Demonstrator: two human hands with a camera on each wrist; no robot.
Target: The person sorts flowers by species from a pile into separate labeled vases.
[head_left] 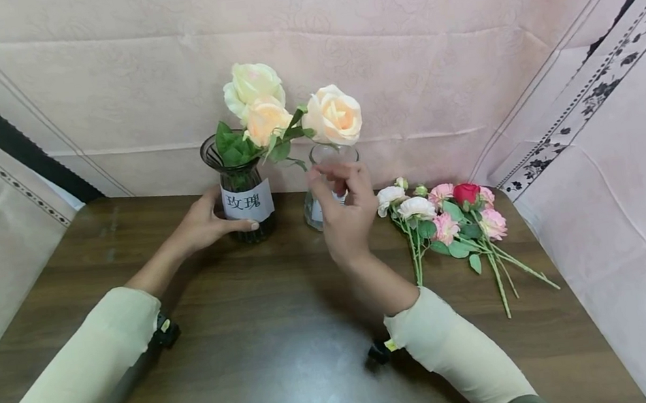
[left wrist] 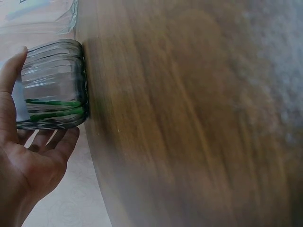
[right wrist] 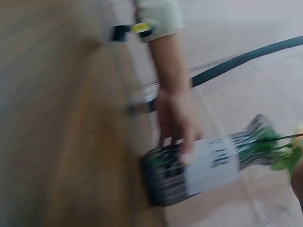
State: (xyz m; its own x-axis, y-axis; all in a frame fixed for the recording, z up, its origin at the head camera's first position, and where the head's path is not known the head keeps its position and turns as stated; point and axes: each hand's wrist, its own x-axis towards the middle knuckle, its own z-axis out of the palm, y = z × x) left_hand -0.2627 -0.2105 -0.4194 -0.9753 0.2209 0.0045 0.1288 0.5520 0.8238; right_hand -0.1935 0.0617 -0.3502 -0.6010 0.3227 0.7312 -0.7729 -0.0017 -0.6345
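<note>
My left hand (head_left: 207, 221) holds a dark ribbed glass vase (head_left: 249, 230) on the table, thumb across its front and fingers round the other side. A white label (head_left: 247, 201) with Chinese characters is stuck on the vase. Green stems show inside its glass (left wrist: 52, 87). Three artificial roses stand in it: a pale one (head_left: 254, 84), a peach one (head_left: 266, 121) and a cream-peach one (head_left: 333, 116) leaning far right. My right hand (head_left: 348, 215) is raised below that leaning rose, fingers curled, fingertips right at a leaf's end; I cannot tell whether they pinch it.
A clear glass vase (head_left: 310, 216) with a label stands behind my right hand. Farther right on the table lie white flowers (head_left: 416, 208), pink flowers (head_left: 445, 228) and a red rose (head_left: 467, 193), stems toward me. A pale cloth backdrop (head_left: 405, 88) rises behind the table.
</note>
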